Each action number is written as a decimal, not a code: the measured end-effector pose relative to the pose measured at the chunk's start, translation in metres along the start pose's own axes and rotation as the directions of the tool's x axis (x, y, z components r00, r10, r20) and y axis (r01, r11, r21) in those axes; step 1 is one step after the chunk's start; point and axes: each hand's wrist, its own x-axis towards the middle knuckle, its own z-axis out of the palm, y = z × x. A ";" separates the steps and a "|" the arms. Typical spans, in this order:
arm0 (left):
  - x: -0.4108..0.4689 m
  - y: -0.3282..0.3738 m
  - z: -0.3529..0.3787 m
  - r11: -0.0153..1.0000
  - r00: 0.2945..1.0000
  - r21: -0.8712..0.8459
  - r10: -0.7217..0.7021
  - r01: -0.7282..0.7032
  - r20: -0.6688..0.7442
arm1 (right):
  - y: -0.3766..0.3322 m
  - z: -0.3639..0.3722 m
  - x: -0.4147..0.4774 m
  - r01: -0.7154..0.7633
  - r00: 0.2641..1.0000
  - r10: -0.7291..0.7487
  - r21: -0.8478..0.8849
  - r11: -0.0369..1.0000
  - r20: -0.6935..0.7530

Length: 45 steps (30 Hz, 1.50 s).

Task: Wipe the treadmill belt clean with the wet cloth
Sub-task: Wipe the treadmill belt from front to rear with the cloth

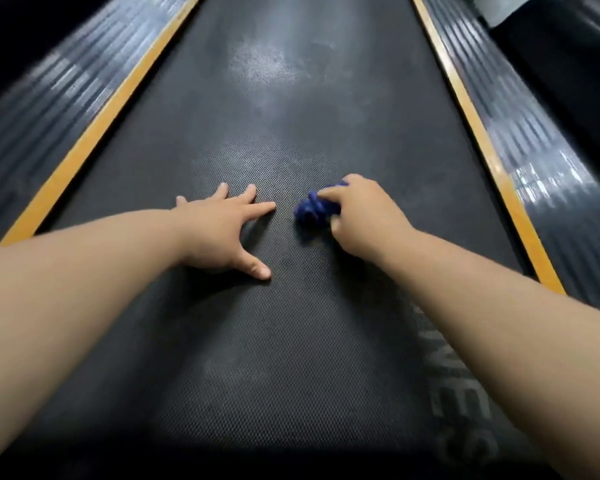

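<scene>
The black textured treadmill belt (291, 341) runs away from me down the middle of the view. Pale dusty smudges (267, 67) mark it further up. My left hand (222, 233) lies flat on the belt with fingers spread, palm down. Just right of it, my right hand (364, 216) grips a bunched dark blue cloth (314, 211) against the belt. Most of the cloth is hidden under the fingers.
Yellow strips (94, 133) (478, 133) border the belt on both sides, with ribbed grey side rails (49, 98) (534, 140) beyond them. Faded lettering (454, 386) is printed on the belt near my right forearm.
</scene>
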 end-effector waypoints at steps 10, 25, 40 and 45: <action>0.000 -0.014 -0.023 0.997 0.998 0.062 0.037 -0.041 0.058 | -0.011 -0.008 -0.077 0.206 0.975 -0.212 0.079 0.975 0.071; 0.002 -0.021 -0.017 0.999 0.998 -0.004 -0.050 0.050 0.029 | -0.011 0.005 -0.003 0.204 0.979 -0.203 0.077 0.976 -0.015; -0.010 -0.026 -0.005 0.993 0.993 -0.067 -0.103 0.099 -0.049 | -0.022 0.010 0.014 0.279 0.959 -0.282 0.095 0.956 0.021; -0.019 -0.027 -0.005 0.995 0.997 -0.083 -0.060 0.056 -0.053 | -0.037 0.029 0.085 0.008 0.994 0.000 0.067 0.998 -0.111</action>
